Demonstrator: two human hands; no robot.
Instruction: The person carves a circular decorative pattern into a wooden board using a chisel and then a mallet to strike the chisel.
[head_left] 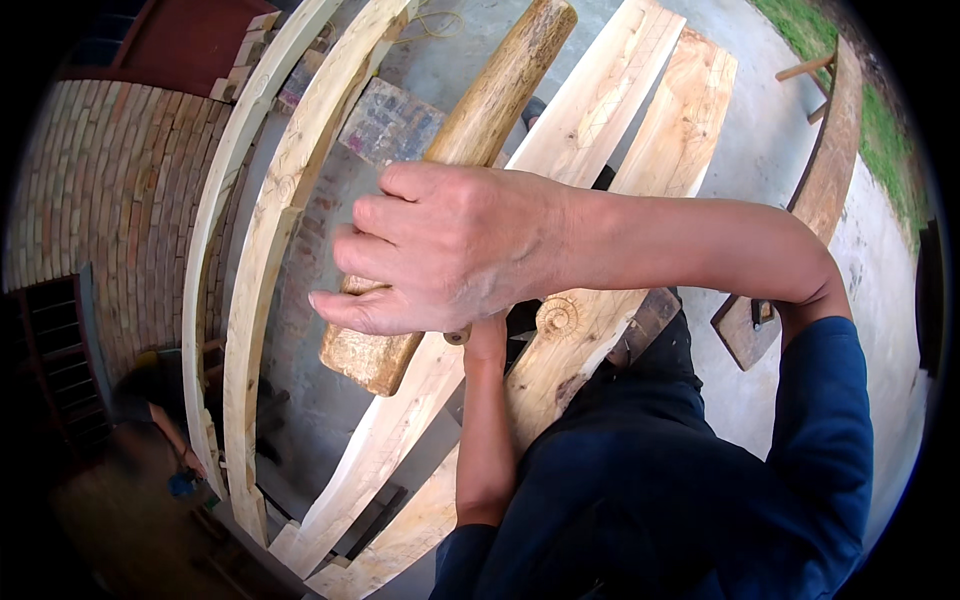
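The peeled log (pixel 505 80) is seen left of the pale beam (pixel 590 115), its long axis roughly following the beam's. It is overlapped by the nearer right hand (pixel 440 245), fingers curled; whether anything is gripped cannot be told. The left hand is hidden.

Navy shirt (pixel 640 500), elbow-length sleeves (pixel 825 400), black trousers (pixel 650 385).

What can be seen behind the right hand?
Behind the right hand, a round log shows above and below, and the left forearm runs up. The left hand and anything it holds are covered.
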